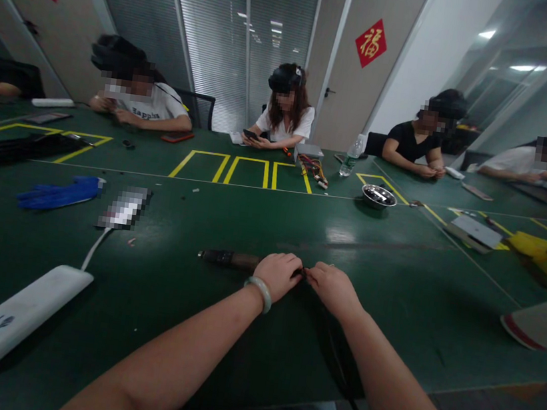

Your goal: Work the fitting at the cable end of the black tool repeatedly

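My left hand point(278, 274) is closed round the right end of a dark, stick-like object point(226, 258) that lies flat on the green table point(387, 260) and sticks out to the left. A pale bangle sits on that wrist. My right hand point(334, 287) is closed in a pinch right beside the left, fingertips meeting it over something small and dark that I cannot make out. Both forearms reach in from the bottom edge. A dark strap or cable point(341, 362) trails from under my hands toward me.
A white power strip point(6, 321) and its cable lie at the near left, a blue glove point(60, 194) beyond it. A metal bowl point(378, 196), water bottle point(352, 155) and wire bundle point(314, 169) stand mid-table. Several seated people work along the far side.
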`<state>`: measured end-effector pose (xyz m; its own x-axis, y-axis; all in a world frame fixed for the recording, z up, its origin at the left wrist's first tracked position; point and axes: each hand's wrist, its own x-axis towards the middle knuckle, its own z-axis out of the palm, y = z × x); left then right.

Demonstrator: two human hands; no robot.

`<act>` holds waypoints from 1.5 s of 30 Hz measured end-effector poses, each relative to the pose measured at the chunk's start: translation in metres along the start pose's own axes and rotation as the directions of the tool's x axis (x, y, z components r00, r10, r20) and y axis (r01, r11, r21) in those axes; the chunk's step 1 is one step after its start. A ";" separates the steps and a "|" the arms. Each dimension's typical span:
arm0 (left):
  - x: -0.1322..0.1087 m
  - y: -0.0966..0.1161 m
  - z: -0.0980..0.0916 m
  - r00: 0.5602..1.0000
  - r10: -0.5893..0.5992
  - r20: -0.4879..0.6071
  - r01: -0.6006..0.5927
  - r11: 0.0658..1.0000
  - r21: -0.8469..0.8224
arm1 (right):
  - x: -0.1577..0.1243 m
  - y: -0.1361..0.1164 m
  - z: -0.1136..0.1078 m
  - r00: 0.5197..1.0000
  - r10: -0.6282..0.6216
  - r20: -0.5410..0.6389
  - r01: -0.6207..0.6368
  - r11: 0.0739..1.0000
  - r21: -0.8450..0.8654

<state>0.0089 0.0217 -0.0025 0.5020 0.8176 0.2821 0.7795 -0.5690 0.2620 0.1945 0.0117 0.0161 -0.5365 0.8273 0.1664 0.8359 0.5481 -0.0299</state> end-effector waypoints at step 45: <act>-0.007 0.011 -0.004 0.997 0.032 -0.074 -0.031 0.999 0.019 | -0.014 0.007 0.010 0.953 0.301 0.047 -0.288 0.844 0.452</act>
<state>0.0126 0.0091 0.0020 0.4978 0.7902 0.3575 0.7708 -0.5920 0.2354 0.2065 0.0051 0.0039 -0.2653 0.9586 0.1036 0.8078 0.2796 -0.5189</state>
